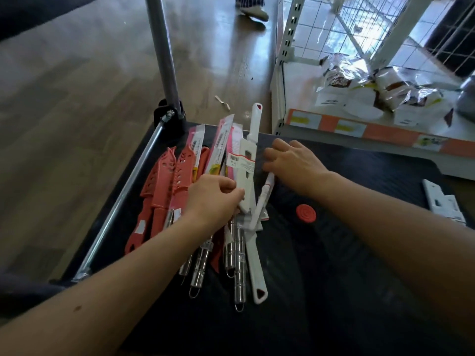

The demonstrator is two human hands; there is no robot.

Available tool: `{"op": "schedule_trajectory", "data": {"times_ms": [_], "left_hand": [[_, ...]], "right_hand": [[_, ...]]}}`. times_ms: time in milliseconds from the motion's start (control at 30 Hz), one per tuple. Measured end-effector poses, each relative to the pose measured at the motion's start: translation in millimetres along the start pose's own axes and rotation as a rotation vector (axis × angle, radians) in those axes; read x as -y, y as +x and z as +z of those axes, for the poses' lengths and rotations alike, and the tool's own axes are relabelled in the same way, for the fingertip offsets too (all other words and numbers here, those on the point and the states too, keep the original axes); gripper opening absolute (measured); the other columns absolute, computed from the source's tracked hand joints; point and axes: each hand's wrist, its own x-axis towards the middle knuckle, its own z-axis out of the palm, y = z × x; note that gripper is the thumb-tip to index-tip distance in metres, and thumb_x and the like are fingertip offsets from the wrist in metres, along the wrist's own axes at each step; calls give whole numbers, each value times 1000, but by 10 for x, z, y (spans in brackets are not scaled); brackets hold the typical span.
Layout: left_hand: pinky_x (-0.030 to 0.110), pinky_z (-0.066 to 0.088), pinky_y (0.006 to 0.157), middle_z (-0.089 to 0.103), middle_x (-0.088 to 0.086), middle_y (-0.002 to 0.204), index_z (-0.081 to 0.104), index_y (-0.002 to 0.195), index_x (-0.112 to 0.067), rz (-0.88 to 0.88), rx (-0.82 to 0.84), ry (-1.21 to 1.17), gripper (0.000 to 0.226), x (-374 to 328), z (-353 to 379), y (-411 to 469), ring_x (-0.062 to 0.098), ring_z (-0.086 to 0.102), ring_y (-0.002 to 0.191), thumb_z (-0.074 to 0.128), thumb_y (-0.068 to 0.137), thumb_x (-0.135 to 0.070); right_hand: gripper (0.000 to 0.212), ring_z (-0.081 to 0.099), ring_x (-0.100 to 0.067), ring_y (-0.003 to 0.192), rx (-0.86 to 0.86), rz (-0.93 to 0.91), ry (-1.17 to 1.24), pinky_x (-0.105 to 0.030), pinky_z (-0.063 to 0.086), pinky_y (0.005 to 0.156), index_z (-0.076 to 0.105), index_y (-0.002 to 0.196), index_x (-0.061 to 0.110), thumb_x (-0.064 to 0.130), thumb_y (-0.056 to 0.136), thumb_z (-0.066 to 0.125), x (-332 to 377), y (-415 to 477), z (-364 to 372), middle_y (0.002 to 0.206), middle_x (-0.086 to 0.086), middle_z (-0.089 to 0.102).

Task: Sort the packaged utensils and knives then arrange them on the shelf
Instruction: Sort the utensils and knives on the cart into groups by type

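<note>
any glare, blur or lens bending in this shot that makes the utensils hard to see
Head view: wide-angle bending curves the cart rail and shelf edge; window glare washes the floor and foil bags; edges and forearms are soft; the left hand covers part of the pile, though the white utensil stays readable.

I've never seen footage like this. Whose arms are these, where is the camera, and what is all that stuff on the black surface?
There is no machine here: a person wears one camera on the head, looking down at their own bare arms. The black surface looks like the deck of a cart, with its metal rail along the left. On it lies a pile of packaged kitchen tools: orange-red sheathed knives, steel-handled utensils and white-handled tools. The left hand pinches the lower end of one white tool. The right hand rests spread and open beside the pile, holding nothing that I can see. At upper right is the white shelf, holding shiny bags.
</note>
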Motion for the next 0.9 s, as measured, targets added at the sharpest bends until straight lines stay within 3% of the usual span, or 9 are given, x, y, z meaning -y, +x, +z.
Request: {"op": "schedule_trajectory", "data": {"times_ms": [133,233,333,400,533,600,733,800,900], "left_hand": [[41,56,82,71,11,85,70,75,-10,-33,5,-17,14,-61,118,-65,23,70,81,61,86,-14],[43,55,82,72,14,84,71,73,-8,-57,-60,-64,15,-152,265,-82,28,69,82,61,84,-12],[41,56,83,66,4,79,70,82,-7,-89,-106,-142,11,-335,450,-72,24,68,83,60,86,-9],[43,55,85,65,7,79,66,72,-11,-96,-127,-175,16,-426,605,-56,28,67,87,60,86,-9],[43,54,86,69,11,92,70,91,-6,-123,-88,-178,11,-558,1035,-149,27,68,88,61,86,-10],[38,56,84,68,5,84,69,97,-6,-164,-23,-189,15,-594,1280,-242,21,68,81,61,86,-10],[38,57,82,66,1,70,66,65,-19,-164,115,-172,23,-659,1796,-423,18,68,74,60,86,-9],[38,57,81,68,2,71,64,61,-22,-160,160,-149,26,-700,2020,-472,19,70,76,61,84,-11],[35,57,81,69,1,73,64,59,-24,-138,201,-124,27,-792,2261,-524,18,70,76,62,84,-13]], "right_hand": [[24,42,-21,117,46,23,32,-32,38,91,59,113,22,28,91,52,-168,-343,56,120,2,54],[14,60,-22,87,-66,112,126,-29,47,65,70,82,19,27,72,76,-215,-636,75,87,0,65],[21,54,-19,101,6,233,254,-27,38,68,67,103,18,30,88,57,-245,-961,103,104,0,60],[27,52,-21,104,81,359,384,-29,36,67,65,109,18,33,91,53,-305,-1152,176,107,-2,58],[26,60,-26,85,92,675,665,-27,37,60,71,92,15,38,84,62,-460,-1559,351,89,-7,65],[22,57,-17,70,70,838,855,-25,36,52,70,82,16,38,82,65,-566,-1755,409,76,-3,62],[22,56,-8,63,31,1099,1139,-21,45,54,69,86,13,34,86,62,-796,-2067,502,74,-1,62],[25,58,-12,67,26,1181,1187,-23,48,61,69,95,9,31,88,60,-869,-2195,545,85,-6,66],[25,56,-8,63,-56,1236,1262,-19,44,54,69,97,5,28,88,61,-937,-2353,620,92,-7,66]]}}
